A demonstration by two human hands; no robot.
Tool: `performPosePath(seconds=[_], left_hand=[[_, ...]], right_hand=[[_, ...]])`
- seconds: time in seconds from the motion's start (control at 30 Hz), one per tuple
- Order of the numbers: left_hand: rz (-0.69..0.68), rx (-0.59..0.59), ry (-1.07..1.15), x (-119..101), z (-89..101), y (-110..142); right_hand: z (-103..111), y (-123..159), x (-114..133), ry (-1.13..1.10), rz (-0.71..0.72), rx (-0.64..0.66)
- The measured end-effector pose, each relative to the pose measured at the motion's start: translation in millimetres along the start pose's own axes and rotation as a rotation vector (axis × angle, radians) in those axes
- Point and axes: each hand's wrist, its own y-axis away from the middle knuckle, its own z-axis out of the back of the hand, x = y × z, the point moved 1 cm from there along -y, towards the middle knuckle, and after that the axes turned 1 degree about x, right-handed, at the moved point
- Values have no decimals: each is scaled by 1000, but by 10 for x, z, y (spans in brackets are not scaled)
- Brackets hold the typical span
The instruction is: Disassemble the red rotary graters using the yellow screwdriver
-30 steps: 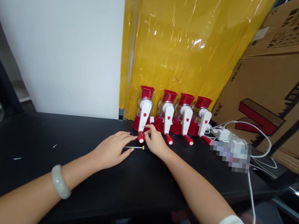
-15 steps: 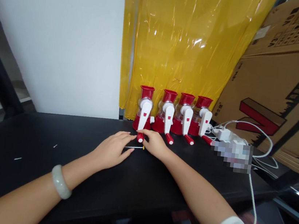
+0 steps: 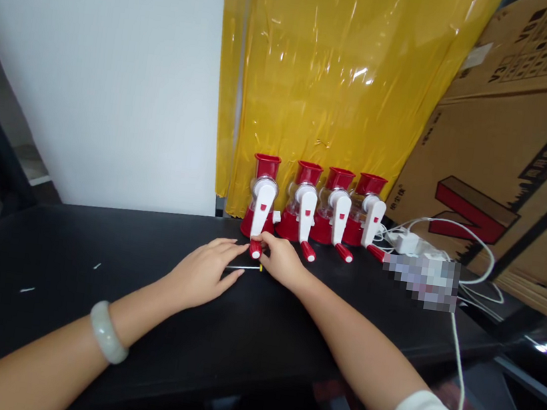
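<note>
The red ribbed crank handle [image 3: 255,249] of the leftmost red-and-white plastic rotary grater [image 3: 263,193] lies between the two hands, at the lower end of a long white crank arm [image 3: 262,211]. Its long axis points toward the person, its round white end cap facing them. The grater stands upright near the back edge of the black desk [image 3: 143,349], beyond both hands.

The right hand [image 3: 284,261] is just right of the handle and looks the nearer, its fingertips reaching over to the spot where handle and arm meet. Its fingers are curled; whether the grip is closed on the handle cannot be told, since the underside of the hand is hidden.

The left hand [image 3: 204,273] lies low from the other side, fingers extended and thumb well apart, so its grip is loose and wide. Its fingertips come up to the handle's left side, touching or almost so; no hold shows.

On the near side of the handle, a thin metal rod with a yellow end [image 3: 248,268] runs crosswise from behind the left hand to the right hand. Three matching red-and-white graters [image 3: 338,207] stand in a row to the right.
</note>
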Motion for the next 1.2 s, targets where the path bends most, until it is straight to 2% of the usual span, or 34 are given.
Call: performPosePath(seconds=[1.2], left_hand=[[-61, -4, 36, -22, 5, -7]], right_hand=[[-21, 3, -10, 8, 1, -11]])
